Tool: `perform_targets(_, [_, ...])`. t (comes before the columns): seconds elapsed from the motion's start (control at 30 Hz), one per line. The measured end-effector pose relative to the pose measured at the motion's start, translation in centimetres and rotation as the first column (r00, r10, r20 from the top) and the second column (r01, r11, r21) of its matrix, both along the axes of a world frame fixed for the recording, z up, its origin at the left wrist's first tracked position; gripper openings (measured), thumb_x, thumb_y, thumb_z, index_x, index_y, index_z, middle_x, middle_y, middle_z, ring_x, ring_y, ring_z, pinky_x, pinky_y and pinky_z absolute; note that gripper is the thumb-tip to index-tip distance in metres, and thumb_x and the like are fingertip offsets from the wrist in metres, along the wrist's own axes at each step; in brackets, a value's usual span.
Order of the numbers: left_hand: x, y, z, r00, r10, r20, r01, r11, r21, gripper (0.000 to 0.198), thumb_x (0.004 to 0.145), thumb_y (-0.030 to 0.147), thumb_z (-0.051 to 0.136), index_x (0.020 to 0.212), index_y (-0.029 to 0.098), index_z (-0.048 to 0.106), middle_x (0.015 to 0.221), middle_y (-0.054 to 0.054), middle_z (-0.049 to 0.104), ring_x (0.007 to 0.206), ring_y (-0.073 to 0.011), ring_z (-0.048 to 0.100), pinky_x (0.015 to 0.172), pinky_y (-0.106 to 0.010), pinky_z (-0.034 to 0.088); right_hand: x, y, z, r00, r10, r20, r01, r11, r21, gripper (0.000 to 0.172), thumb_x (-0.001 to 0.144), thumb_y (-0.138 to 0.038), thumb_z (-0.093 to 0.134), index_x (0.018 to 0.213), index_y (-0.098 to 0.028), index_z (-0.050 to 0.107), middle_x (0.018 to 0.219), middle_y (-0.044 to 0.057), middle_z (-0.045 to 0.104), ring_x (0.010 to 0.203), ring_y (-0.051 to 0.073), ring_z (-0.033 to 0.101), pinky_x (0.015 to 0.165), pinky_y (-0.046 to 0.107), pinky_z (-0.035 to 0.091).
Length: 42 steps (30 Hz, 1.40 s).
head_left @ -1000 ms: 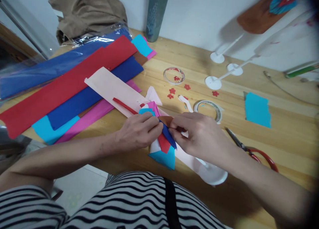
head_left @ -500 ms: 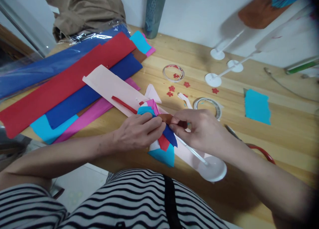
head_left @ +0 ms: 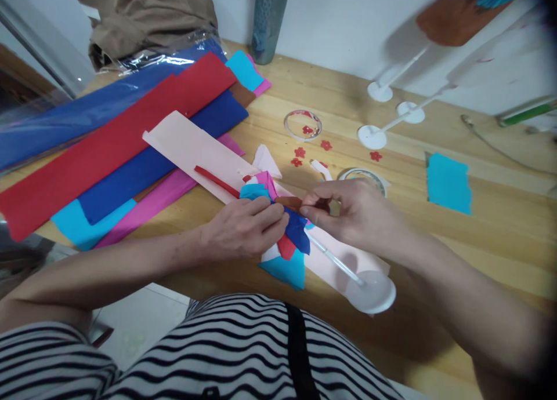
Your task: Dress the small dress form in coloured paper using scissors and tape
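My left hand (head_left: 246, 226) is closed around a bundle of coloured paper (head_left: 298, 232) in blue, red, cyan, pink and white. Between the thumb and fingers of my right hand (head_left: 348, 211) is the end of a brown paper strip (head_left: 288, 203), which runs back to the fingers of my left hand. A clear stick (head_left: 335, 258) slants from the bundle down to a round white base (head_left: 372, 291). Under both hands lies a long pale pink paper strip (head_left: 187, 145). A thin red strip (head_left: 215, 181) sticks out left of the bundle.
Red, blue, cyan and magenta paper (head_left: 130, 133) lies at the left. Red flower cutouts (head_left: 326, 145), a tape roll (head_left: 303, 125) and another (head_left: 363, 180) sit beyond my hands. White stands (head_left: 372, 137) are at the back right, a cyan piece (head_left: 449, 182) at the right.
My right hand has drawn slightly up and to the right with the brown strip, so more of the blue paper below shows. My left hand has hardly moved.
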<state>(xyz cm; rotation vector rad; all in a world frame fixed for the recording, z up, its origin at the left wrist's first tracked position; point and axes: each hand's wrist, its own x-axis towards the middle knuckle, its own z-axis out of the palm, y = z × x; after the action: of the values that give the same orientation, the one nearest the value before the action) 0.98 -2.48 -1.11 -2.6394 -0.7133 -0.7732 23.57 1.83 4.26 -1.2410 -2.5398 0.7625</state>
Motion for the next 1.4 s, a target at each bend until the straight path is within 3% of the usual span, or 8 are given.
perform_targets(0.13, [0.3, 0.3, -0.1, 0.999, -0.012, 0.037, 0.012, 1.000, 0.002, 0.015, 0.100, 0.011, 0.054, 0.091, 0.014, 0.066, 0.088, -0.006, 0.070, 0.071, -0.0160, 0.056, 0.064, -0.029, 0.047, 0.1, -0.6, 0.5, 0.997, 0.018, 0.076, -0.017, 1.000, -0.025, 0.010, 0.087, -0.023, 0.060, 0.082, -0.019, 0.069, 0.071, 0.003, 0.073, 0.062, 0.018, 0.064, 0.059, 0.030, 0.042])
perform_targets(0.23, [0.6, 0.4, -0.2, 0.997, -0.018, 0.070, 0.017, 1.000, 0.013, 0.015, 0.099, 0.011, 0.056, 0.088, 0.013, 0.066, 0.084, -0.006, 0.068, 0.070, -0.0165, 0.055, 0.063, -0.030, 0.046, 0.4, -1.3, 0.4, 0.990, 0.049, 0.135, -0.056, 0.997, 0.050, 0.015, 0.086, -0.018, 0.060, 0.094, -0.018, 0.072, 0.085, 0.008, 0.078, 0.071, 0.023, 0.069, 0.064, 0.032, 0.044])
perform_targets(0.4, [0.9, 0.5, 0.1, 0.997, -0.037, 0.073, 0.033, 0.998, 0.054, 0.015, 0.096, 0.010, 0.057, 0.084, 0.014, 0.065, 0.075, -0.004, 0.066, 0.066, -0.0180, 0.054, 0.057, -0.030, 0.042, 0.9, -1.2, -0.2, 0.996, 0.018, 0.091, -0.033, 0.985, 0.168, 0.016, 0.086, -0.014, 0.056, 0.081, -0.018, 0.070, 0.072, 0.006, 0.073, 0.063, 0.020, 0.062, 0.061, 0.031, 0.040])
perform_targets(0.63, [1.6, 0.3, 0.7, 1.000, -0.010, 0.006, 0.010, 0.997, 0.081, 0.008, 0.093, 0.012, 0.061, 0.086, 0.012, 0.066, 0.071, -0.002, 0.061, 0.066, -0.0176, 0.054, 0.053, -0.030, 0.037, 0.7, -1.0, -0.4, 0.992, 0.075, 0.098, -0.085, 0.992, 0.098, 0.012, 0.088, -0.017, 0.060, 0.091, -0.018, 0.072, 0.084, 0.008, 0.075, 0.075, 0.022, 0.066, 0.065, 0.031, 0.043])
perform_targets(0.9, [1.4, 0.1, 1.2, 0.996, 0.003, -0.088, -0.002, 1.000, 0.016, 0.011, 0.095, 0.014, 0.058, 0.091, 0.012, 0.069, 0.075, -0.003, 0.061, 0.068, -0.0172, 0.055, 0.053, -0.030, 0.039, 1.0, -0.9, -0.7, 0.991, 0.087, 0.097, -0.100, 0.986, 0.135, 0.025, 0.088, -0.013, 0.062, 0.107, -0.019, 0.077, 0.091, 0.007, 0.077, 0.079, 0.025, 0.069, 0.065, 0.033, 0.045])
perform_targets(1.1, [1.4, 0.1, 1.2, 0.990, 0.015, -0.141, -0.018, 1.000, -0.019, 0.013, 0.096, 0.015, 0.057, 0.094, 0.012, 0.070, 0.077, -0.004, 0.063, 0.067, -0.0173, 0.056, 0.052, -0.030, 0.039, 0.9, -1.1, -0.8, 0.971, 0.155, 0.181, -0.203, 0.936, 0.286, 0.022, 0.092, -0.012, 0.055, 0.088, -0.017, 0.076, 0.076, 0.006, 0.073, 0.073, 0.025, 0.067, 0.069, 0.037, 0.042])
perform_targets(1.4, [1.7, 0.1, 1.7, 0.994, 0.011, -0.111, 0.003, 0.992, 0.127, 0.011, 0.095, 0.011, 0.058, 0.094, 0.010, 0.069, 0.074, -0.002, 0.063, 0.062, -0.0150, 0.057, 0.050, -0.030, 0.040, 0.6, -0.2, -0.6, 0.961, 0.134, 0.241, -0.175, 0.972, 0.156, 0.030, 0.085, -0.014, 0.053, 0.106, -0.013, 0.075, 0.083, 0.010, 0.075, 0.075, 0.026, 0.067, 0.066, 0.034, 0.042])
